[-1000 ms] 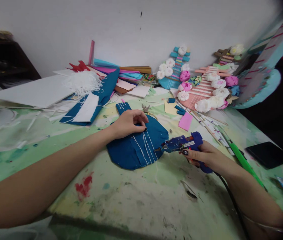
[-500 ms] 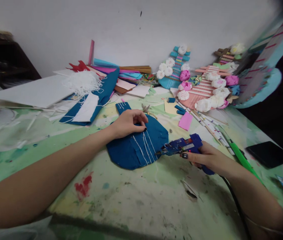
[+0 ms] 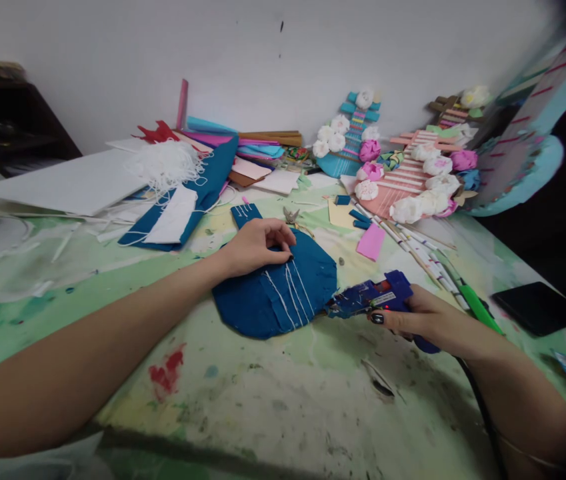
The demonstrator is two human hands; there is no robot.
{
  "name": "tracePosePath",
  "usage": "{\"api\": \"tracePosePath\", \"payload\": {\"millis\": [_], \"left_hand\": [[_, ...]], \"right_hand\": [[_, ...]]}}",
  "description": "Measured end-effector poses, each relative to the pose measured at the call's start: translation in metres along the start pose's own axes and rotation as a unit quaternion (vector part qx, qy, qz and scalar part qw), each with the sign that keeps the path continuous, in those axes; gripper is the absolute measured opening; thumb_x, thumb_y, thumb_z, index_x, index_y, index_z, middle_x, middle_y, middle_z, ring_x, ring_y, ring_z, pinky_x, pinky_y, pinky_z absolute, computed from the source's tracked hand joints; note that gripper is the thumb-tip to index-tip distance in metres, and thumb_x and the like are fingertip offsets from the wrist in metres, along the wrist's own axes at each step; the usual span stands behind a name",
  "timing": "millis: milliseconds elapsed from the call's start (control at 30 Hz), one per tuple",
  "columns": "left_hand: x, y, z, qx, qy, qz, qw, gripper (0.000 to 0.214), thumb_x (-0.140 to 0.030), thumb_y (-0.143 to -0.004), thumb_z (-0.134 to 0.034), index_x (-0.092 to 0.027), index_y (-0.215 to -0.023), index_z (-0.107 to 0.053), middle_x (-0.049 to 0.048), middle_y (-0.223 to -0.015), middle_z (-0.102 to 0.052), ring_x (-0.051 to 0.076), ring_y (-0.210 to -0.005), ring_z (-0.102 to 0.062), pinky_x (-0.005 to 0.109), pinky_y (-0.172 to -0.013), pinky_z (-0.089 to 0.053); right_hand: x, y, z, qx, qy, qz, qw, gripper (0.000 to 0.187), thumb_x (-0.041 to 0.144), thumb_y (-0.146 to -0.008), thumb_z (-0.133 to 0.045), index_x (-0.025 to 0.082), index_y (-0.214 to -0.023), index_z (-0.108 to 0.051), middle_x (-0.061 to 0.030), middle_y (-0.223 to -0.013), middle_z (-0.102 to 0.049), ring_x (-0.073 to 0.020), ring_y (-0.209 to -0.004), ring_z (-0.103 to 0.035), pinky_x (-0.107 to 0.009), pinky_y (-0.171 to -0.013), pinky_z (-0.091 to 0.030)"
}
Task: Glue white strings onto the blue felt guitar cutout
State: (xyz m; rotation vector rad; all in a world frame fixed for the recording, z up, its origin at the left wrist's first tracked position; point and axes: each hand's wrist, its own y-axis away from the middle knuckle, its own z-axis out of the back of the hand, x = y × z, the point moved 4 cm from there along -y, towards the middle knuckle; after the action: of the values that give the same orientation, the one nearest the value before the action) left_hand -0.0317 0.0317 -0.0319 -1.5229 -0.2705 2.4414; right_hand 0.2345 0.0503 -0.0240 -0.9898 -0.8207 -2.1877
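Observation:
A dark blue guitar-shaped craft piece (image 3: 243,310) lies flat in front of me, with white strings (image 3: 303,287) running down its face. My left hand (image 3: 261,248) rests over its upper part, thumb and fingertips closed together where a string ends. My right hand (image 3: 415,313) is wrapped round the handle of a blue hot glue gun (image 3: 370,297), whose red light is on. The gun's nozzle points left, at the right edge of the blue piece. Part of the craft piece's neck is hidden behind my left hand.
Pliers (image 3: 291,215) lie just behind the blue piece. Farther back are a tangle of white string (image 3: 170,163), rolled coloured paper (image 3: 263,140) and flower-covered paper guitars (image 3: 347,157). Thin sticks (image 3: 413,257), a green-handled tool (image 3: 480,310) and a dark phone-like slab (image 3: 537,308) are to the right.
My right hand has drawn the glue gun slightly right and down, its nozzle leaving the lower string ends. My left hand stays in place.

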Motion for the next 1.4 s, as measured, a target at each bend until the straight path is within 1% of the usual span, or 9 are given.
{"api": "tracePosePath", "payload": {"millis": [100,233,433,700,800,867,1033,1267,1400], "left_hand": [[0.0001,-0.0001,-0.0002,-0.001,0.002,0.002,1.000,0.018,-0.015,-0.068,-0.068,-0.013,-0.085,-0.063,0.0043,-0.078,-0.067,0.012,-0.069,-0.063,0.026,-0.067,-0.050],[0.0005,0.0000,0.0000,-0.002,0.002,0.001,1.000,0.018,-0.016,-0.068,-0.068,-0.013,-0.085,-0.063,0.0047,-0.078,-0.067,0.013,-0.070,-0.063,0.026,-0.068,-0.050],[0.0024,0.0002,0.0000,-0.001,0.001,-0.002,1.000,0.019,-0.016,-0.068,-0.068,-0.013,-0.086,-0.063,0.0047,-0.079,-0.068,0.013,-0.070,-0.063,0.026,-0.068,-0.050],[0.0015,-0.0005,0.0002,-0.002,0.005,0.004,1.000,0.019,-0.015,-0.067,-0.067,-0.012,-0.086,-0.063,0.0046,-0.079,-0.067,0.012,-0.070,-0.063,0.025,-0.068,-0.050],[0.0010,-0.0003,0.0002,-0.001,0.005,0.002,1.000,0.019,-0.015,-0.068,-0.067,-0.012,-0.086,-0.063,0.0049,-0.079,-0.067,0.013,-0.070,-0.063,0.026,-0.068,-0.050],[0.0009,-0.0002,0.0003,-0.003,0.002,0.001,1.000,0.019,-0.015,-0.068,-0.067,-0.012,-0.086,-0.063,0.0047,-0.079,-0.067,0.012,-0.070,-0.063,0.026,-0.068,-0.050],[0.0009,-0.0007,-0.0001,0.000,0.004,-0.001,1.000,0.019,-0.015,-0.068,-0.068,-0.013,-0.086,-0.063,0.0043,-0.078,-0.067,0.012,-0.069,-0.063,0.025,-0.067,-0.050],[0.0013,0.0000,0.0000,-0.001,0.006,-0.004,1.000,0.018,-0.015,-0.068,-0.067,-0.013,-0.085,-0.063,0.0044,-0.078,-0.067,0.012,-0.070,-0.063,0.025,-0.068,-0.050],[0.0007,0.0000,0.0001,-0.003,0.003,-0.001,1.000,0.018,-0.015,-0.067,-0.067,-0.012,-0.084,-0.063,0.0043,-0.077,-0.067,0.012,-0.069,-0.063,0.025,-0.067,-0.050]], "right_hand": [[-0.0012,0.0005,0.0012,0.001,0.009,-0.002,1.000,0.037,0.055,-0.076,-0.061,0.019,-0.072,-0.061,0.0023,-0.057,-0.044,-0.0096,-0.049,-0.037,-0.022,-0.040,-0.028],[-0.0056,0.0001,0.0027,-0.015,0.023,-0.016,0.999,0.042,0.058,-0.076,-0.060,0.018,-0.065,-0.056,0.0024,-0.055,-0.042,-0.0095,-0.049,-0.037,-0.022,-0.040,-0.028],[-0.0095,-0.0006,0.0016,-0.015,0.003,-0.041,0.999,0.045,0.060,-0.075,-0.060,0.017,-0.066,-0.055,0.0018,-0.054,-0.047,-0.0092,-0.047,-0.039,-0.022,-0.040,-0.029],[-0.0097,-0.0035,-0.0015,0.003,0.013,-0.039,0.999,0.045,0.061,-0.077,-0.057,0.017,-0.065,-0.053,0.0022,-0.055,-0.045,-0.0087,-0.048,-0.039,-0.022,-0.041,-0.029],[-0.0093,-0.0061,-0.0031,-0.010,-0.001,-0.040,0.999,0.045,0.061,-0.077,-0.058,0.017,-0.065,-0.052,0.0024,-0.055,-0.045,-0.0085,-0.048,-0.038,-0.021,-0.042,-0.028],[-0.0079,-0.0079,-0.0034,-0.025,-0.019,-0.025,0.999,0.045,0.061,-0.075,-0.059,0.017,-0.065,-0.053,0.0024,-0.056,-0.045,-0.0082,-0.048,-0.038,-0.021,-0.042,-0.028],[-0.0087,-0.0094,-0.0021,-0.051,-0.059,-0.009,0.997,0.045,0.061,-0.072,-0.063,0.016,-0.070,-0.056,0.0010,-0.059,-0.049,-0.0095,-0.051,-0.042,-0.022,-0.044,-0.032],[-0.0063,-0.0092,-0.0057,-0.029,-0.037,0.002,0.999,0.045,0.061,-0.074,-0.061,0.017,-0.065,-0.055,0.0016,-0.058,-0.047,-0.0090,-0.051,-0.040,-0.021,-0.044,-0.031],[-0.0088,-0.0079,-0.0050,-0.025,-0.030,-0.013,0.999,0.046,0.062,-0.075,-0.060,0.017,-0.066,-0.056,0.0011,-0.057,-0.048,-0.0091,-0.049,-0.040,-0.021,-0.042,-0.031]]}}
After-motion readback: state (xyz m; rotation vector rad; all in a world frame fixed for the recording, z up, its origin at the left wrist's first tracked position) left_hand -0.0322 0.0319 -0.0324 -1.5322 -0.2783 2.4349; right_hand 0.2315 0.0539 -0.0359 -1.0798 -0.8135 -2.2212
